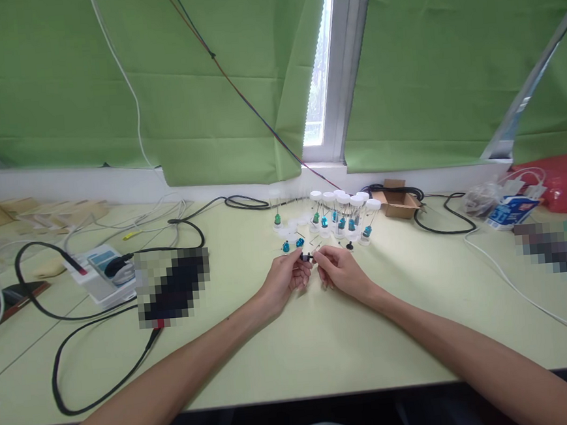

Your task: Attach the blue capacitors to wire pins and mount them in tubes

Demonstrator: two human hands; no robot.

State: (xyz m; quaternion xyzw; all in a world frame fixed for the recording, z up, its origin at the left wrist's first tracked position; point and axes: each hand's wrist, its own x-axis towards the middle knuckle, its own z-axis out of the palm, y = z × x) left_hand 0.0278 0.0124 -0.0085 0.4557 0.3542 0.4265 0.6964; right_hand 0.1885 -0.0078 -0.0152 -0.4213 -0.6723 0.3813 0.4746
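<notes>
My left hand (288, 275) pinches a small black part (307, 258) between thumb and fingertips, above the middle of the table. Fingers closed, my right hand (337, 268) meets the part's right end; whatever it grips is too small to make out. Just beyond my hands lie two small blue metallic pieces, a left one (286, 246) and a right one (300, 242). A small black knob-like piece (349, 246) rests to the right. Several clear jars with white lids (374, 204) stand behind, holding blue or green pieces with thin rods. One clear jar (277, 221) with a green piece stands apart on the left.
A small open cardboard box (401, 206) sits right of the jars. At the left are a white power strip (102, 276), a looped black cable (56, 381) and a blurred dark object (176, 288). A blue-and-white packet (513, 212) and a red bag (566, 180) lie at far right.
</notes>
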